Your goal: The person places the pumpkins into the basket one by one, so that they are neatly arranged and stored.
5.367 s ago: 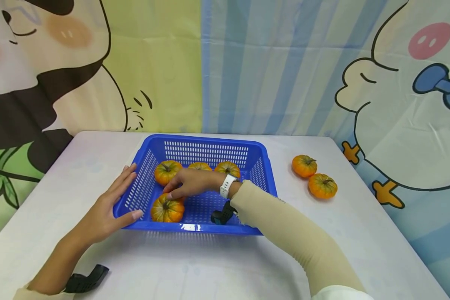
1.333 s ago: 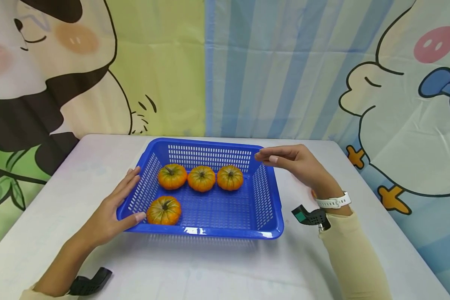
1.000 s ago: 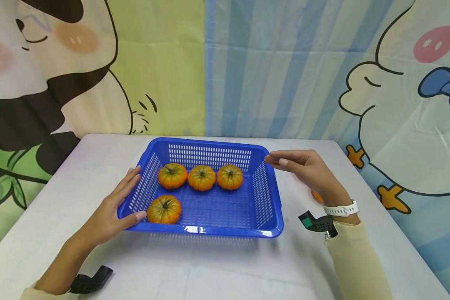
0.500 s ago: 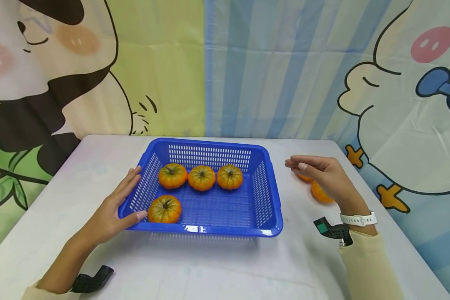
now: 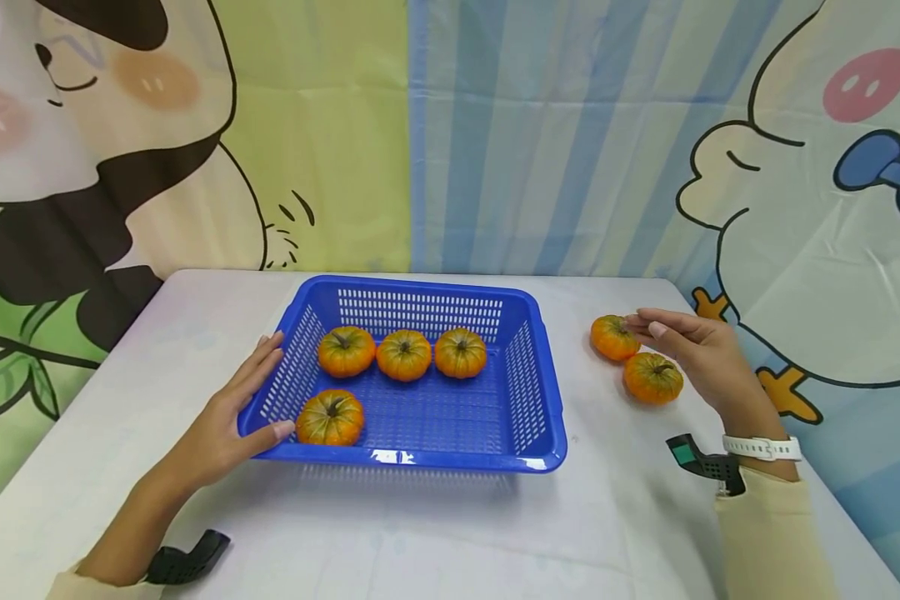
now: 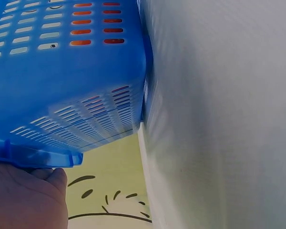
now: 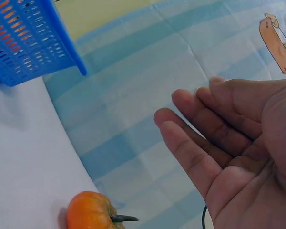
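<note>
A blue plastic basket [image 5: 465, 461] with slotted walls stands on the white table. Inside it are several small orange pumpkins [image 5: 403, 356]: a row toward the back and one in the front left corner [image 5: 330, 418]. My left hand [image 5: 225, 421] rests with extended fingers along the basket's left rim, its thumb at the front corner. To the basket's right, two more pumpkins [image 5: 654, 379] sit close together on the table. Over them hovers my right hand [image 5: 708, 354], holding nothing, fingers extended and thumb apart; in the right wrist view a pumpkin [image 7: 90, 211] lies below its fingers.
The white-covered table [image 5: 435, 533] reaches back to a printed curtain [image 5: 495, 150] with cartoon animals. A black wrist device [image 5: 187, 558] is on the left forearm, another [image 5: 705, 463] on the right, beside a white watch band [image 5: 762, 448].
Earlier my right hand was at the front left pumpkin in the basket. It has since left the basket and travelled right, over the two table pumpkins. My left hand stays at the rim.
</note>
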`<state>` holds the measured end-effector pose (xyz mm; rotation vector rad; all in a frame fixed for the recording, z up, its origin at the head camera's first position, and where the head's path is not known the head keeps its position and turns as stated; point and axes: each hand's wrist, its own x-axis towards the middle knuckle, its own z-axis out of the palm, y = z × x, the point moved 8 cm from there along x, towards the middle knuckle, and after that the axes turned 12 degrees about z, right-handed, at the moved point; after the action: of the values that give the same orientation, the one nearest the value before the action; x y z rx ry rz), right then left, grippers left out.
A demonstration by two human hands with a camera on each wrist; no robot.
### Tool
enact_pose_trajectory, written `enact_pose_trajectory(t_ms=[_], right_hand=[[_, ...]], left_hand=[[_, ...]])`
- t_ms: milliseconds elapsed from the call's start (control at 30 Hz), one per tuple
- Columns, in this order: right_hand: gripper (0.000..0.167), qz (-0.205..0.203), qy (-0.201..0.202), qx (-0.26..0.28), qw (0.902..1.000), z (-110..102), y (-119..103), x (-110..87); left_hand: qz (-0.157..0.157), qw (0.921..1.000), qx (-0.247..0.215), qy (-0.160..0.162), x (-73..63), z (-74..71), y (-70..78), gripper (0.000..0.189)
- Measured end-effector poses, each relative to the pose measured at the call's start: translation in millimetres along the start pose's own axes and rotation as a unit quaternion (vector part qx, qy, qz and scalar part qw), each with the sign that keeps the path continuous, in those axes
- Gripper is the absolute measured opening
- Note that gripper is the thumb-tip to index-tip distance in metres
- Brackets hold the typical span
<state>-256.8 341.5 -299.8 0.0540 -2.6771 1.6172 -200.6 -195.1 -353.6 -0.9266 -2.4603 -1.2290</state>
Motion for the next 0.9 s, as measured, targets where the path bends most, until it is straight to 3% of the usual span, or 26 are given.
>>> enact_pose_trajectory(t_ms=[133,233,367,467,667,900], right_hand=[[0.041,-0.018,-0.010,0.104,0.9944,-9,3,0.2],[0.039,-0.031,-0.018,0.181,0.9829,-15,8,1.3],[0.038,-0.014,-0.016,0.250,0.9679,-23,24,3.7],[0.040,0.011,-0.010,0.273,0.9620,-30,41,4.6],[0.051,0.065,0.014,0.262,0.9627,-46,77,3.3],[0.044,0.116,0.048,0.310,0.9422,-60,108,7.7]], left_hand=[[-0.005,1.0000,0.002,0.002,-0.5,-0.3,-1.4,0.088],[-0.009,1.0000,0.002,0.003,-1.2,0.0,-2.8,0.088],[-0.005,1.0000,0.000,0.003,-1.0,1.2,-3.4,0.087],[-0.004,1.0000,-0.001,0.002,-1.5,2.3,-3.4,0.087],[-0.002,1.0000,0.006,-0.003,-0.4,3.9,-3.5,0.088],[0.003,1.0000,0.008,0.002,-1.5,0.3,-3.1,0.087]])
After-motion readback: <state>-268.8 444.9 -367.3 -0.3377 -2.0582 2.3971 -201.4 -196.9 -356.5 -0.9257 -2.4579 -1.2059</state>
